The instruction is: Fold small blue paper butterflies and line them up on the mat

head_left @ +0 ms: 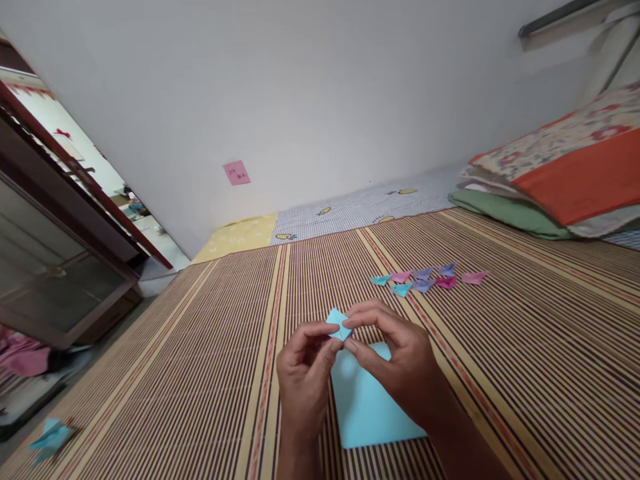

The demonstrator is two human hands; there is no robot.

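A small folded piece of light blue paper [339, 321] is held up between both hands, with crease lines on its face. My left hand [307, 367] pinches its left side between thumb and fingers. On the right side, the thumb and fingers of my right hand [395, 353] grip the same piece. Below the hands a light blue square sheet or stack [373, 410] lies on the striped mat [210, 373], partly covered by my right hand and forearm. Beyond the hands, several small folded paper pieces [424, 285] in blue, pink and purple lie in two rows.
Folded bedding [565, 173] is piled at the back right, against the white wall [325, 87]. A pink note [237, 173] is stuck on the wall. At the lower left lies a blue folded paper item [51, 439]. A glass-fronted cabinet [65, 280] stands at the left.
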